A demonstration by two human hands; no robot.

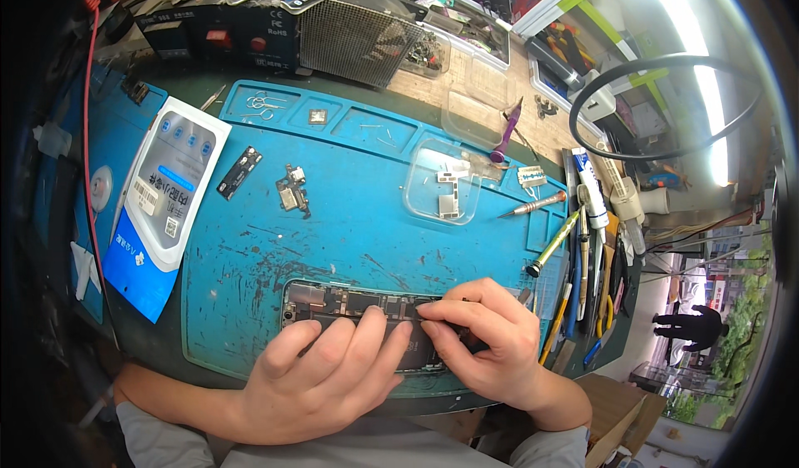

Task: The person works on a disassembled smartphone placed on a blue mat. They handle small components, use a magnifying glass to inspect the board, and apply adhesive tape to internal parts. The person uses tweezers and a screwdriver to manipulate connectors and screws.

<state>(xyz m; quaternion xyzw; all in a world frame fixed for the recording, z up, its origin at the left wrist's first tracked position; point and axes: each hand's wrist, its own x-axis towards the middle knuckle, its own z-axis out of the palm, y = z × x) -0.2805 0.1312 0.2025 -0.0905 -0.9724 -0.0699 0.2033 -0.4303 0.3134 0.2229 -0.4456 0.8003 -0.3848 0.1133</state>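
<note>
Bending over an opened phone [306,296], the two hands work at the near edge of a blue mat [349,247] on the dark tabletop [171,335]. The phone lies flat, its long side running left to right, with the inner parts exposed. The left hand [325,380] spreads loosely over the left and middle portions, fingertips at the device; its grip is unclosed. The right hand [489,339] brings thumb and forefinger close together above the right portion; whether this grip encloses a small part cannot be told.

Farther back on the mat lie a black oblong board [240,172] and, just to its right, an irregular circuit piece [293,193]. A blue-and-white package [171,181] overlaps the mat's left side. At the right, a clear plastic box [414,206] contains a pale bracket-shaped piece [449,195]; near it lies a copper-coloured screwdriver [537,205]. A green-handled tool [553,245] slants beside a row of further tools. Behind the mat stands a black apparatus [220,39] next to a wire-mesh panel [358,39].
</note>
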